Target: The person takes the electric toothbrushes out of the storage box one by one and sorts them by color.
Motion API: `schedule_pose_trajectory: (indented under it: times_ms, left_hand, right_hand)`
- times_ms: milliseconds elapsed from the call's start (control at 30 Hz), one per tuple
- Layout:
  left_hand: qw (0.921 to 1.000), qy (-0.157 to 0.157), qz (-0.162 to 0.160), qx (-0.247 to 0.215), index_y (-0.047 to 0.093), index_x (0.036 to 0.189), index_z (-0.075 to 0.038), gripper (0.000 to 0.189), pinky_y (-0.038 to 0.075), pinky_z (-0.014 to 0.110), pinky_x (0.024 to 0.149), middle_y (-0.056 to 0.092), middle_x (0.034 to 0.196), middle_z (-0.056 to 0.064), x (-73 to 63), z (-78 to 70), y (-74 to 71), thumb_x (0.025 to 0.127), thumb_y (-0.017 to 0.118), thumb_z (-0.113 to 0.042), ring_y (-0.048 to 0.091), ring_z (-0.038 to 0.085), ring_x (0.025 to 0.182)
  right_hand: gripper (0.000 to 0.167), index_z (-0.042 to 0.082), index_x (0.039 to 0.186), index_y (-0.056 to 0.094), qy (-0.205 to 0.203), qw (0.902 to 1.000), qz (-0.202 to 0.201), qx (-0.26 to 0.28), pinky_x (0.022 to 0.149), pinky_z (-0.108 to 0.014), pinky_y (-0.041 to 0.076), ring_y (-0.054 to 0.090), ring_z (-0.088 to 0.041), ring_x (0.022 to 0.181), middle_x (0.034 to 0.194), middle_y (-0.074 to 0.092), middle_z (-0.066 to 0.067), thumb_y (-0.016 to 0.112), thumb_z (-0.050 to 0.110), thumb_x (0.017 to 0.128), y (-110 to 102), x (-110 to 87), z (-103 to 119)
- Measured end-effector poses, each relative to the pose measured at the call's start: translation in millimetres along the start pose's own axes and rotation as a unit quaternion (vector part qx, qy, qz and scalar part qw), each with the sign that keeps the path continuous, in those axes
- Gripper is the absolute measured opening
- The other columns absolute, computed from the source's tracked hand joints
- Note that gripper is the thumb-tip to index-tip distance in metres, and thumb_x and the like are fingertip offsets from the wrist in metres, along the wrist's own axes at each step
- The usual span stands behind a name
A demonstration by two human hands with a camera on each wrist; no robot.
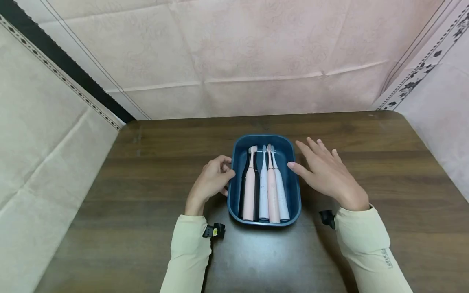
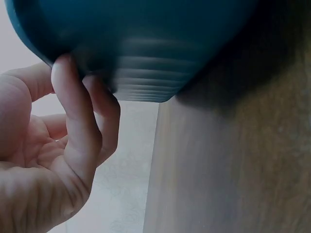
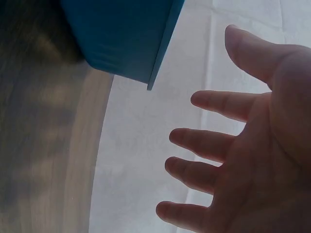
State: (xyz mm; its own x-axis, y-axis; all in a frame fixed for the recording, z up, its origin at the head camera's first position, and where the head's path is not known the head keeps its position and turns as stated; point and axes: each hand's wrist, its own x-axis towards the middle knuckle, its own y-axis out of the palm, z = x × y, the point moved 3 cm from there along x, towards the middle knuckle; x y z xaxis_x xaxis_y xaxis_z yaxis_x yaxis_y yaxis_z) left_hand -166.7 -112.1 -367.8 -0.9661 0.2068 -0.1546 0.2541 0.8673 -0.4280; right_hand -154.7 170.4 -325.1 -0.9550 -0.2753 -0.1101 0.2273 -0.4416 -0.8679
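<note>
A dark blue rectangular tray [image 1: 292,191] with rounded corners sits on the table. Several electric toothbrushes lie side by side in it, heads toward the far end: pink ones [image 1: 249,193], pale blue-white ones [image 1: 263,195] and black ones [image 1: 256,195] partly hidden between them. My left hand [image 1: 214,177] grips the tray's left rim with curled fingers and thumb. The left wrist view shows fingertips [image 2: 63,68] against the ribbed tray wall [image 2: 155,63]. Beside the tray's right edge, my right hand [image 1: 324,173] hovers with straight, spread fingers. In the right wrist view they are apart from the tray [image 3: 121,39].
The brown wooden table [image 1: 146,228] has a straight far edge and rounded far corners. Pale patterned cloth [image 1: 256,53] hangs behind it and along both sides. Each wrist wears a black strapped device, the left one [image 1: 216,230] near the tray's front left corner.
</note>
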Motion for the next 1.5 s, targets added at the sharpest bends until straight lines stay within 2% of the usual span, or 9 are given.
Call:
schedule_pose_trajectory:
  times_ms: [367,600,767,900,1000,1300,1500]
  left_hand:
    - [0.9999,-0.007,0.005,-0.005,0.052,0.138,0.001,0.039,0.061,0.034,0.055,0.061,0.094,0.019,-0.9,-0.6,-0.6,0.099,0.058,-0.006,0.066,0.024,0.060]
    - [1.0000,-0.003,0.003,-0.003,0.052,0.138,0.000,0.039,0.061,0.034,0.056,0.061,0.094,0.017,-1.0,0.1,-0.9,0.099,0.058,-0.006,0.066,0.023,0.060]
    - [1.0000,-0.007,0.000,0.002,0.052,0.138,0.000,0.039,0.061,0.034,0.056,0.061,0.094,0.016,-1.1,0.3,-1.1,0.099,0.059,-0.007,0.066,0.024,0.058]
    - [1.0000,-0.007,0.000,0.003,0.052,0.137,0.000,0.039,0.061,0.034,0.056,0.061,0.094,0.016,-0.1,-0.1,-1.1,0.100,0.058,-0.007,0.066,0.025,0.057]
    - [1.0000,-0.004,0.002,0.001,0.052,0.138,0.001,0.039,0.061,0.034,0.056,0.061,0.093,0.016,0.3,-0.7,-0.9,0.100,0.058,-0.007,0.065,0.025,0.057]
    - [1.0000,0.000,0.009,-0.002,0.051,0.138,0.001,0.039,0.061,0.034,0.055,0.061,0.092,0.016,-0.2,-2.3,-2.1,0.100,0.058,-0.006,0.065,0.025,0.055]
    - [1.0000,-0.001,0.008,-0.004,0.051,0.137,0.001,0.039,0.060,0.034,0.055,0.062,0.091,0.016,0.2,-1.9,-3.4,0.100,0.057,-0.006,0.065,0.025,0.055]
  right_hand:
    - [0.072,0.004,0.158,0.031,-0.039,0.9991,-0.002,-0.016,0.117,-0.070,0.002,0.007,-0.048,0.151,0.164,0.016,-0.027,0.053,0.045,0.104,4,4.1,22]
    - [0.071,0.005,0.158,0.032,-0.053,0.9983,0.000,-0.026,0.118,-0.069,0.007,0.010,-0.048,0.151,0.164,0.018,-0.026,0.053,0.044,0.104,7,6.3,33]
    - [0.067,0.005,0.157,0.035,-0.058,0.9983,-0.003,-0.013,0.115,-0.069,0.022,0.025,-0.047,0.147,0.162,0.026,-0.025,0.056,0.041,0.104,10,7.6,36]
    - [0.062,0.004,0.153,0.042,-0.058,0.9980,-0.022,0.000,0.109,-0.066,0.038,0.044,-0.044,0.136,0.153,0.041,-0.024,0.060,0.035,0.103,11,9.2,39]
    - [0.061,0.003,0.151,0.044,-0.054,0.9982,-0.025,0.005,0.103,-0.065,0.045,0.051,-0.043,0.129,0.148,0.047,-0.025,0.062,0.034,0.102,11,10.7,41]
    - [0.062,-0.002,0.150,0.044,-0.033,0.9995,0.001,0.002,0.101,-0.061,0.048,0.055,-0.043,0.126,0.144,0.051,-0.028,0.063,0.032,0.101,18,17.8,47]
    - [0.062,-0.006,0.147,0.045,-0.029,0.9994,0.017,-0.010,0.101,-0.059,0.049,0.060,-0.041,0.119,0.140,0.054,-0.029,0.063,0.032,0.101,27,22.7,49]
